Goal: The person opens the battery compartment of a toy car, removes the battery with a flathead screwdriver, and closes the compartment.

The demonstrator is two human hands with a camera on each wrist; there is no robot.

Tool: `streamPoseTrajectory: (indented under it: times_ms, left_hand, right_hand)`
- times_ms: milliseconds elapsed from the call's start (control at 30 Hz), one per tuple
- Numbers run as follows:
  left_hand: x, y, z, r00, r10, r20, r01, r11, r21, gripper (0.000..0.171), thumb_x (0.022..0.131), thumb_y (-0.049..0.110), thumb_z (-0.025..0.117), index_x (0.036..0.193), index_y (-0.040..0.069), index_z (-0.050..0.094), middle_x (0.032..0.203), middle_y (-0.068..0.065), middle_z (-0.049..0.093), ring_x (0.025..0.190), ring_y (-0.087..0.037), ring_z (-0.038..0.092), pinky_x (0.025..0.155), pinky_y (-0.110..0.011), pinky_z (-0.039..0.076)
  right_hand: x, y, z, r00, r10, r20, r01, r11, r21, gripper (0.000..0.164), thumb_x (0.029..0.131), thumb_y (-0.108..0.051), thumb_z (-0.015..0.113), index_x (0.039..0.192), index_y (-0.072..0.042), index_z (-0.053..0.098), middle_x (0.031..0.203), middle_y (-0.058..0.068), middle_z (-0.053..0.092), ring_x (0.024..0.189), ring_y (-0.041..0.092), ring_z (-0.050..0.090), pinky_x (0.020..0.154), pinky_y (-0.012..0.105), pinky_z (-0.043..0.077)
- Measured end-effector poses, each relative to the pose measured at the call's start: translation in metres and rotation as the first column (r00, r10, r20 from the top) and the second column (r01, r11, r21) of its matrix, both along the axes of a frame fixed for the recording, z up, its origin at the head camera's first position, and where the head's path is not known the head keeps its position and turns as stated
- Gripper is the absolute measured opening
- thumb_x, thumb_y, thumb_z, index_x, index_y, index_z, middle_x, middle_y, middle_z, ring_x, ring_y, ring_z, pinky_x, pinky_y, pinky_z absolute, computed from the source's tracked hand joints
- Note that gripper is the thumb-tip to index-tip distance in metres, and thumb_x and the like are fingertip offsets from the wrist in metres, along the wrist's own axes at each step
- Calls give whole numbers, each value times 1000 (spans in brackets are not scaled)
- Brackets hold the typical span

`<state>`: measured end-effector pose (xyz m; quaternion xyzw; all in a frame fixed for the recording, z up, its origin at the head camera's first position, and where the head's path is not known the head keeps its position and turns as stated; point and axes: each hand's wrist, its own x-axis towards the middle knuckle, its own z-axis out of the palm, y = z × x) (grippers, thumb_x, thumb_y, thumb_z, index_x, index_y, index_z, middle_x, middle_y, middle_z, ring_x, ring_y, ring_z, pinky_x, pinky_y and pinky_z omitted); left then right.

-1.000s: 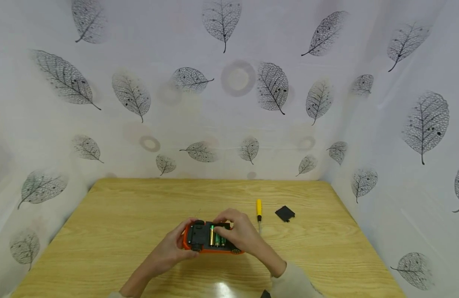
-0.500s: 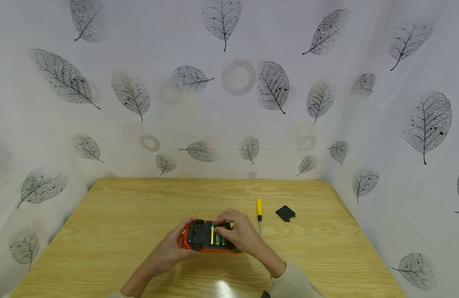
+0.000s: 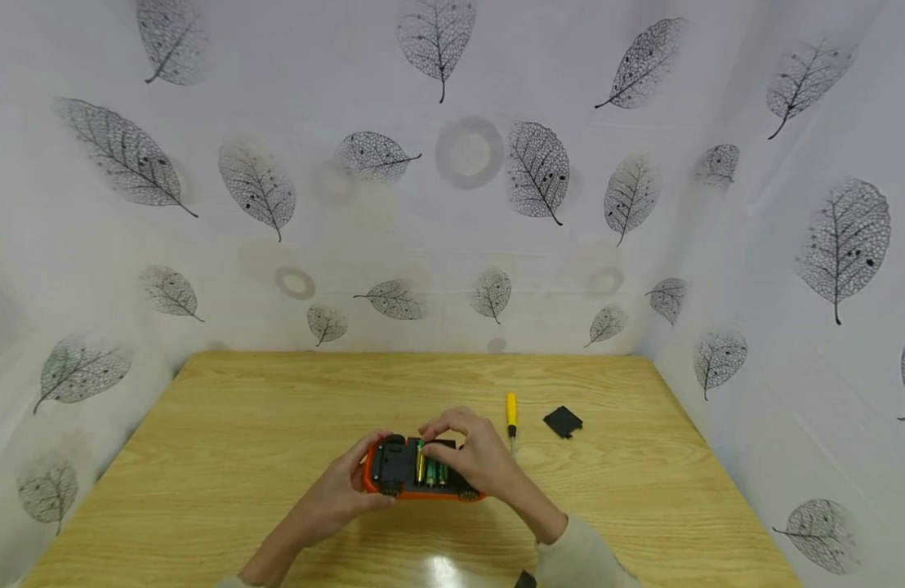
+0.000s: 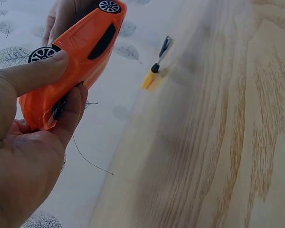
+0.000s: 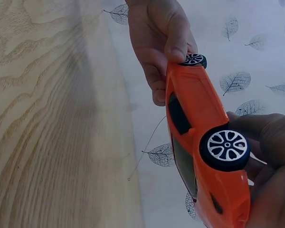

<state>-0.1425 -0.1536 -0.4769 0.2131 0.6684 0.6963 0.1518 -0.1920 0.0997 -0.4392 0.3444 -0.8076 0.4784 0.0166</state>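
An orange toy car (image 3: 395,464) is turned with its black underside up in the head view, its battery compartment uncovered. My left hand (image 3: 342,494) grips the car's left end, thumb near one wheel and fingers on the far side. At the upper end of the leftmost battery (image 3: 421,467), the thumb and fingertips of my right hand (image 3: 476,456) pinch. Two more green batteries (image 3: 436,474) lie beside it in the compartment, partly under that hand. Both wrist views show the car's orange side and silver-spoked wheels (image 5: 228,145); the batteries are hidden there.
Beyond my right hand a yellow-handled screwdriver (image 3: 511,411) lies on the wooden table (image 3: 276,400). To its right is a black square cover (image 3: 563,421). A dark piece (image 3: 525,580) shows at the bottom edge. A thin wire (image 4: 91,162) trails from the car.
The leftmost battery now leans slightly, and my right fingertips have shifted a little at its upper end. The car has moved very slightly right with the left hand still gripping it.
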Motion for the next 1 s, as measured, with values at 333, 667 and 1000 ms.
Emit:
streamPoseTrajectory:
  times_ms: [333,667,1000]
  left_hand:
    - [-1,-3,4,999,22,23,-22,1000,-13,90,90,-2,77,160,-4,20,156,-39,27,133,-40,54,96,-34,58]
    - [-1,-3,1,1000,13,5,-13,1000,-3,89,90,-3,76,159,-4,21,155,-39,27,131,-41,55,95,-36,58]
    - [3,-6,7,999,30,26,-31,999,37,89,88,-10,75,159,-5,20,156,-38,24,128,-39,56,94,-38,59]
  right_hand:
    - [3,-1,5,998,61,-16,-61,998,-11,22,93,-13,79,114,-9,76,106,-1,72,99,15,67,89,39,60]
    - [6,3,16,992,112,-53,-112,994,2,17,93,-13,78,109,-6,77,104,1,71,95,17,63,78,37,59]
    - [11,39,39,996,-86,38,93,963,-252,17,102,-5,64,118,2,67,110,10,76,88,18,69,73,24,57]
